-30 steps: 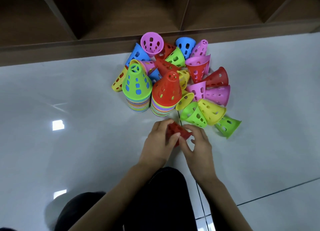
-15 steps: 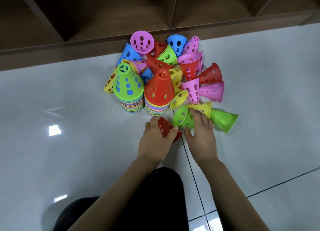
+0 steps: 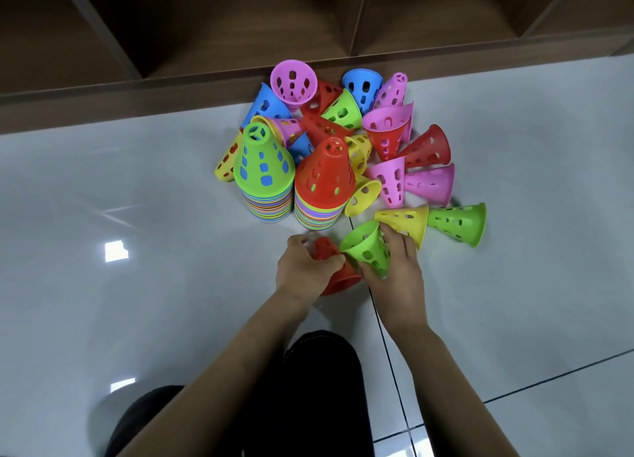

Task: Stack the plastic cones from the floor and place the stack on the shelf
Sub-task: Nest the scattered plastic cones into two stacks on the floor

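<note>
We see the left hand (image 3: 303, 268) with its fingers curled round a red cone (image 3: 343, 280), low over the white floor (image 3: 137, 216). The right hand (image 3: 398, 281) grips a green cone (image 3: 367, 247), which is tilted with its wide mouth turned toward the pile and sits right beside the red one. Just beyond them a green-topped stack (image 3: 264, 175) and a red-topped stack (image 3: 324, 182) stand upright side by side. A heap of loose cones (image 3: 429, 184) lies behind and to the right, reaching the foot of the wooden shelf (image 3: 240, 89).

Glossy white floor tiles (image 3: 137, 189), brown wooden shelf (image 3: 171, 96)
</note>
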